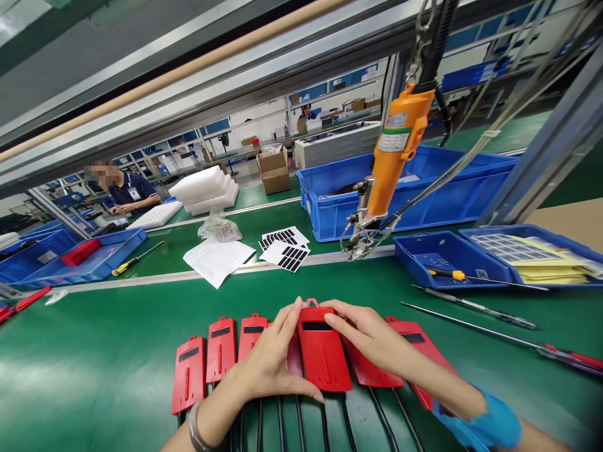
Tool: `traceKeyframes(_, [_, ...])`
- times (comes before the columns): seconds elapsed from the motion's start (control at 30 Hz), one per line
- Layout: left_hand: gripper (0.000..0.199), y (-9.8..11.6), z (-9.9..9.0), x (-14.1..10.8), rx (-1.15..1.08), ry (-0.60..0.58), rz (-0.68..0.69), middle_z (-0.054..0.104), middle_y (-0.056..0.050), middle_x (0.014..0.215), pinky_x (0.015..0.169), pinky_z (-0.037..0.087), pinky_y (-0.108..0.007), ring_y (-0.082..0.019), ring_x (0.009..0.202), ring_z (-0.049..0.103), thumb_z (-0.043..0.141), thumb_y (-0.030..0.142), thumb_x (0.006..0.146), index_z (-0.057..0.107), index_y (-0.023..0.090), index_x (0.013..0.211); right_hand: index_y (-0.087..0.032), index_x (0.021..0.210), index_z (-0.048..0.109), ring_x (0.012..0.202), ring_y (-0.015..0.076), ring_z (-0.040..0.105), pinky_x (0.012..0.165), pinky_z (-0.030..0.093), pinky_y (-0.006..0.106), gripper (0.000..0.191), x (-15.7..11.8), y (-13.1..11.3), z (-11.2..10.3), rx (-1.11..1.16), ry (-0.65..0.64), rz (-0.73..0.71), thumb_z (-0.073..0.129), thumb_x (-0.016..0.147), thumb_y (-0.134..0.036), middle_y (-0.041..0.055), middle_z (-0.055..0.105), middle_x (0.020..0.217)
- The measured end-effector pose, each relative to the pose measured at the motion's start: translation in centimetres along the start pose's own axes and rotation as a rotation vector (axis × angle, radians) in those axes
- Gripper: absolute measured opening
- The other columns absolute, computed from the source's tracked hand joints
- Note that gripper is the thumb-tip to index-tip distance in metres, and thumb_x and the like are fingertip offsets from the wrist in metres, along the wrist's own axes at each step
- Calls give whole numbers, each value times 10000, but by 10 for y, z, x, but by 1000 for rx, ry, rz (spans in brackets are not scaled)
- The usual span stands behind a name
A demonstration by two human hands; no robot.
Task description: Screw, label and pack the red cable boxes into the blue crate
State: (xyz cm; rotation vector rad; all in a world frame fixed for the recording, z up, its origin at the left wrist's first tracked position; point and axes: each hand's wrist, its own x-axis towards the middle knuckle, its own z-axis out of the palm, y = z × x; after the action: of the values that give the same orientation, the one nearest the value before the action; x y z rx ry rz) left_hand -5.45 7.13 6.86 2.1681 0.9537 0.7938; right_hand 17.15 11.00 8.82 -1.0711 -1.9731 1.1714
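Observation:
Several flat red devices with black label strips and dark cables lie in a row on the green tabletop [132,326]. Around the left side of one red device [324,355] near the middle, my left hand [271,358] has its thumb and fingers spread wide, touching its edge. My right hand [360,326] holds that device's upper right corner between thumb and fingers. Other red devices, such as the leftmost one [188,375], lie to the left; one more [424,351] is partly under my right forearm.
An orange electric screwdriver [393,150] hangs above the table. Blue bins [452,251] and long screwdrivers [475,326] are at the right. Papers [219,260] and black-label sheets [286,248] lie ahead. A person [134,188] sits at the back left.

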Motion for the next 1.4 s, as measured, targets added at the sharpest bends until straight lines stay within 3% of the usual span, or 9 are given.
traceKeyframes(0.1, [1249,7,4,1,-479,60,-176,194,-176,1535,975,464,-476,-343,1248,472,815,508,624,-57,308,1496,-191,1095,601,721,204,572,642,469,305,451,10,-9,9,178,-64,48,407,917,-558,39,640,841])
traceKeyframes(0.2, [799,12,7,5,-793,190,-368,503,-169,1352,956,465,-425,-284,1126,574,612,571,815,309,200,1454,-162,1128,580,627,178,512,587,436,292,478,11,-5,20,230,-64,93,443,889,-552,23,604,751])
traceKeyframes(0.43, [446,8,12,9,-715,260,-326,665,-113,1079,866,471,-327,-230,996,622,557,468,893,578,132,1185,-213,1110,581,719,229,579,672,429,338,357,3,1,37,5,5,39,379,937,-449,33,643,782])
traceKeyframes(0.6, [639,3,-13,3,-615,75,-374,555,-169,1297,974,435,-428,-272,1132,570,549,465,882,365,166,1416,-214,1109,576,641,240,587,635,446,352,430,6,8,29,-70,-15,122,292,942,-490,34,639,722])
traceKeyframes(0.8, [1347,-7,-42,-15,208,-237,-427,64,-159,1572,1121,40,-634,-404,1426,37,834,506,549,-91,244,1493,-153,1075,640,1082,344,528,940,406,504,482,13,31,19,-391,181,10,287,908,-437,162,602,1138])
traceKeyframes(0.9, [1384,-6,-34,-15,341,-332,-391,200,-186,1539,1086,13,-691,-418,1409,138,846,528,520,-111,272,1486,-155,1153,612,1128,304,503,972,405,470,484,13,28,25,-344,166,-30,298,911,-433,152,552,1219])
traceKeyframes(1.03, [1330,8,-27,-14,379,-224,-249,321,-173,1445,1086,236,-635,-373,1346,317,877,351,557,-72,327,1488,-160,1298,492,1159,287,505,986,399,437,537,11,20,42,-151,-17,60,345,909,-499,142,551,1252])
traceKeyframes(1.13, [1270,15,-27,-13,248,-132,-215,202,-147,1499,1062,364,-530,-369,1373,266,865,217,587,-17,372,1488,-163,1265,474,842,258,610,776,482,386,534,11,17,50,12,-70,85,354,904,-538,81,640,854])
traceKeyframes(1.4, [526,-1,-10,-1,-727,242,-397,634,-173,1154,928,482,-403,-271,1054,620,624,447,852,538,119,1255,-180,1137,423,451,109,366,438,285,220,494,9,8,51,367,-132,182,387,859,-588,-64,462,570])
